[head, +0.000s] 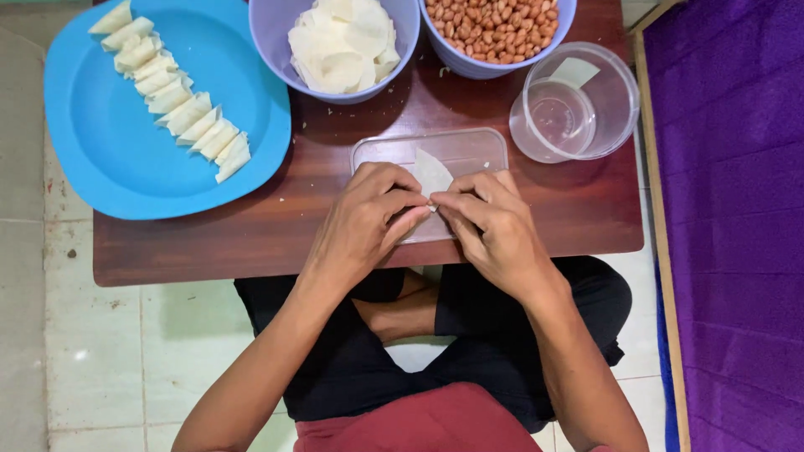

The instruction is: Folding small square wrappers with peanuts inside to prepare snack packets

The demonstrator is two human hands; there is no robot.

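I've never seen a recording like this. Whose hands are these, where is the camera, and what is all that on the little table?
There is no machine here: a person sits cross-legged, and a camera worn on their head looks straight down. Their left hand and right hand together pinch a thin white wrapper over a clear plastic lid on the brown table. A blue plate holds a row of folded pieces. One bowl holds more wrappers, another bowl holds peanuts, and a clear tub stands at the right.

Bare worktop (209,247) runs along the near edge, left of the hands. The far edge is blocked by a blue plate (109,159), two bowls (276,42) and a clear cup (578,105).
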